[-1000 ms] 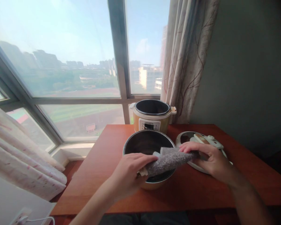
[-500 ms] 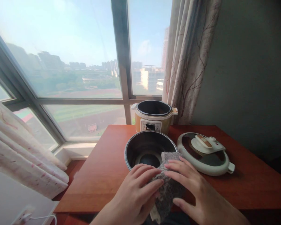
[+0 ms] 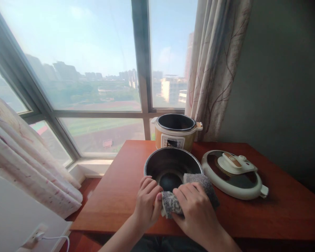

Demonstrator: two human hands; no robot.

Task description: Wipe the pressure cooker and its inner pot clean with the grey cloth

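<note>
Fingers bent, the right hand (image 3: 195,206) is clasping a gray cloth (image 3: 170,202) at the near rim of the black pot (image 3: 170,168); the half-curled left hand (image 3: 147,201) is touching the cloth's left end, its hold unclear. Seemingly soft and light, the cloth is offering bunched folds for gripping.

At the lower center of the frame, the right hand (image 3: 198,207) covered the middle of the grey cloth (image 3: 171,204), and with the left hand (image 3: 147,199) they hid the near rim of the pot (image 3: 159,163). That pot blocked the lower front of the electric cooker (image 3: 190,139), whose panel lettering (image 3: 172,142) was too small to read. Both forearms (image 3: 124,231) ran off the bottom edge, as did the white cord (image 3: 55,238) at lower left. Haze blurred the distant buildings (image 3: 65,71) at upper left.
</note>
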